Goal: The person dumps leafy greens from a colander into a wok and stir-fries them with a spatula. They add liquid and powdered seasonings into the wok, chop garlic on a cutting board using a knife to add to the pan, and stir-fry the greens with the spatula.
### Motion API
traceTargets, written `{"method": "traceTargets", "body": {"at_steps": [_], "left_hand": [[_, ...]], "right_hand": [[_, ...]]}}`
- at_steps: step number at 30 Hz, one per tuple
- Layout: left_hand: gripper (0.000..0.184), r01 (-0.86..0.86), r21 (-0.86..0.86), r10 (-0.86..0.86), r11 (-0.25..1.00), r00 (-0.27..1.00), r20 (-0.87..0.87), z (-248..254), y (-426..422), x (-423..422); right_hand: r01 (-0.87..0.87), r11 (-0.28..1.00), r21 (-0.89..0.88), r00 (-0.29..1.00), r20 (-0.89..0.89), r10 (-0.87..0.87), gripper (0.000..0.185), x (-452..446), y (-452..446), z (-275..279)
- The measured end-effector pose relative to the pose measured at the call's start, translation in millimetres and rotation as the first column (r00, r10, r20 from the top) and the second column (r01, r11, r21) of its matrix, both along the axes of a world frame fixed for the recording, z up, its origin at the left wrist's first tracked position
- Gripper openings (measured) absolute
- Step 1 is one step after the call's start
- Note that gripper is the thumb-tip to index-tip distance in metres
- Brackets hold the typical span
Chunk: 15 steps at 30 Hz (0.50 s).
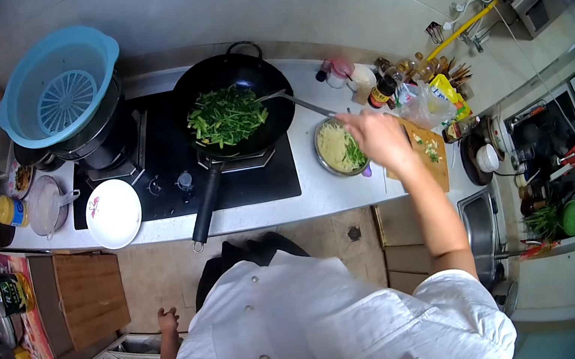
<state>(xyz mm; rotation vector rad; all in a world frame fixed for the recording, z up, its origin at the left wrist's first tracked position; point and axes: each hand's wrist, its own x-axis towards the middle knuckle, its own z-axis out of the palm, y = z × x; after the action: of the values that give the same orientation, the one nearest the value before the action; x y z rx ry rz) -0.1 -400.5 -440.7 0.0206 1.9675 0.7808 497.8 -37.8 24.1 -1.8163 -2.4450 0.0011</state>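
My right hand [376, 140] is closed around the handle of a metal spatula [309, 106], which slants leftward into a black wok [278, 78]. The spatula's head rests at the right side of chopped green vegetables [228, 117] in the wok. Below my right forearm lies a wooden cutting board [429, 156] with chopped bits on it. A bowl [332, 148] of pale shreds and chopped greens stands just left of that hand. My left hand [167, 320] hangs low by my side, away from the counter, holding nothing, its fingers loosely bent and apart.
A light-blue colander [59, 88] sits on a pot [98, 139] at the left burner. In front stands a white plate [113, 214]. The wok's long handle [206, 204] juts past the counter edge. Bottles and seasoning bags [434, 100] line the back right, near a sink [479, 223].
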Motion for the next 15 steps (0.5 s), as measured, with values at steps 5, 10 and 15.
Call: {"method": "traceTargets", "body": {"at_steps": [5,10,15], "left_hand": [[0.075,0.064,-0.158,-0.064,0.985,0.998,0.008,11.0,1.8,1.2],[0.074,0.096,-0.032,-0.094,0.995,0.994,0.055,12.7,32.9,20.6],[0.073,0.062,0.028,-0.064,0.998,0.995,0.070,32.9,55.0,36.8]], "right_hand": [[0.016,0.994,-0.104,0.980,-0.196,-0.036,0.025,1.4,-22.8,-30.6],[-0.023,0.994,-0.105,0.976,-0.219,0.000,0.024,-11.7,-29.0,-22.0],[0.040,0.999,-0.031,0.983,-0.178,-0.045,0.023,-18.0,-23.9,-17.9]]}}
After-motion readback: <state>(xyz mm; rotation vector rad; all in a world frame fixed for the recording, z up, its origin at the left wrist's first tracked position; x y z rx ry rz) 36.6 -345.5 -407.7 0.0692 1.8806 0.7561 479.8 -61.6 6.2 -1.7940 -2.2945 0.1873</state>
